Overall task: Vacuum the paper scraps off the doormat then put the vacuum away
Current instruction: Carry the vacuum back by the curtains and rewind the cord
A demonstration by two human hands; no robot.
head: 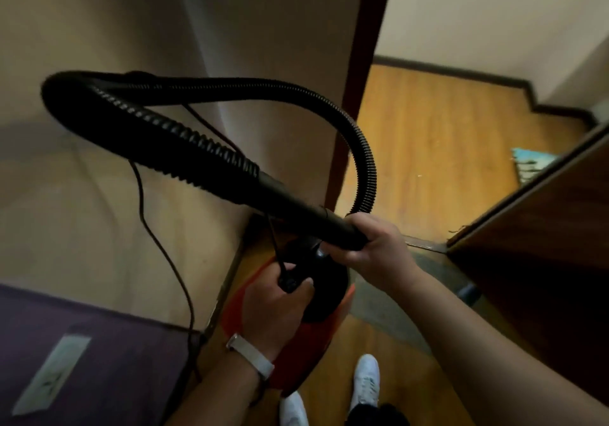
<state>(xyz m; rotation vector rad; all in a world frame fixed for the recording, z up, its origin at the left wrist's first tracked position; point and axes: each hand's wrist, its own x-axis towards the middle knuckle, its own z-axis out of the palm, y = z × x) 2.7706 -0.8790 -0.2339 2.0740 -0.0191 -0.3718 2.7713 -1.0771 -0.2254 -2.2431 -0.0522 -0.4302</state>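
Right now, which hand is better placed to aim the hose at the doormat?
Right, probably. The right hand grips the hose end, beside the grey doormat; the left hand holds the vacuum handle.

Location: a domestic interior, at a room doorway. Indicators: a wood-plank floor edged with dark skirting board, plain beige walls, a dark wooden door frame and an open wooden door. A grey doormat lies at the threshold. A red household vacuum is present.
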